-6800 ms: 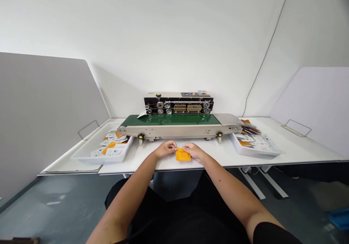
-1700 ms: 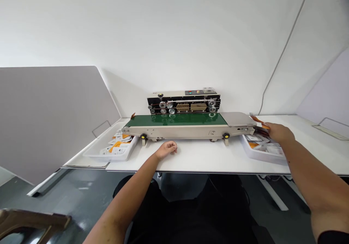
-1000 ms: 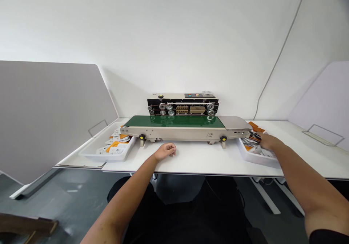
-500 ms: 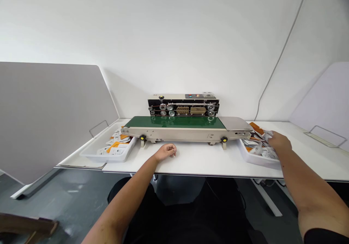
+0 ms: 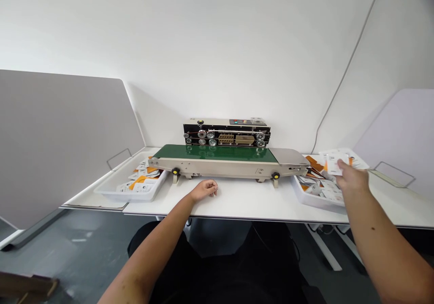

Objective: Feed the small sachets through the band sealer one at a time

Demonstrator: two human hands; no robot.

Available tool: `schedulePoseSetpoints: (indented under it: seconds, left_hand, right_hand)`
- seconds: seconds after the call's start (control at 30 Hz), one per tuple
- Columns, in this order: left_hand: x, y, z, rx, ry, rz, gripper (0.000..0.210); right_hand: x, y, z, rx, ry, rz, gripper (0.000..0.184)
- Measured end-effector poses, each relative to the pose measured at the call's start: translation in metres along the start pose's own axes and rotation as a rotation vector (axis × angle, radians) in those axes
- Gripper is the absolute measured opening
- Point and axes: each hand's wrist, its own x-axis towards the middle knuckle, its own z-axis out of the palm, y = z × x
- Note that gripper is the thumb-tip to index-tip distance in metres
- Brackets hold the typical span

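Observation:
My right hand (image 5: 354, 176) is closed on a flat white packet (image 5: 334, 164) with an orange edge, raised above the right bin (image 5: 317, 201). More white packaging (image 5: 357, 157) shows behind the fingers; whether it belongs to the held packet I cannot tell. White and orange packets (image 5: 327, 190) lie jumbled in that bin. My left hand (image 5: 204, 190) rests on the white table (image 5: 237, 200), fingers curled in with nothing visible in them. Just beyond it stands a band sealer (image 5: 230, 168) with a green conveyor belt (image 5: 233, 153).
At the left end of the sealer, another translucent bin (image 5: 135, 196) holds white and orange packets. Grey panels (image 5: 61, 136) flank the table on the left and right (image 5: 403, 132). A cable (image 5: 349, 64) runs down the white wall behind.
My right hand has lifted from the right bin with the white packet, whose face now shows. My left hand keeps its place on the table. The view has shifted slightly.

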Motion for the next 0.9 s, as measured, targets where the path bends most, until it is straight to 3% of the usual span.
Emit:
schedulePoseSetpoints:
  seconds: [0.03,0.1,0.23,0.33,0.4,0.5,0.63,0.77,0.9]
  left_hand:
    - [0.0,0.0,0.0,0.004,-0.001,0.002,0.042]
    - [0.0,-0.001,0.0,0.01,-0.002,0.004,0.043]
    - [0.0,0.0,0.0,0.016,-0.002,0.008,0.044]
    - [-0.001,0.0,0.0,0.034,0.001,0.021,0.043]
    - [-0.002,0.001,-0.001,0.084,0.023,0.058,0.042]
    - [-0.004,0.006,-0.001,0.273,0.051,0.18,0.047]
    - [-0.006,0.011,0.004,0.582,-0.017,0.339,0.073]
    - [-0.005,0.009,0.008,0.724,-0.08,0.323,0.088]
    - [-0.002,0.004,0.01,0.758,-0.057,0.237,0.078]
  right_hand:
    - [-0.02,-0.003,0.007,0.127,-0.048,0.017,0.046]
    - [-0.069,0.0,0.022,0.285,-0.277,0.016,0.045]
    - [-0.175,0.03,0.055,0.242,-0.736,-0.037,0.05]
    - [-0.237,0.058,0.086,-0.072,-1.033,-0.371,0.035]
    - [-0.265,0.075,0.11,-0.314,-1.151,-0.651,0.033]
    - [-0.288,0.099,0.145,-0.63,-1.152,-0.87,0.049]
    - [-0.296,0.126,0.175,-0.749,-1.111,-0.877,0.056]
    - [-0.29,0.141,0.181,-0.666,-1.149,-0.834,0.078]
    - [-0.286,0.141,0.174,-0.564,-1.156,-0.8,0.07]
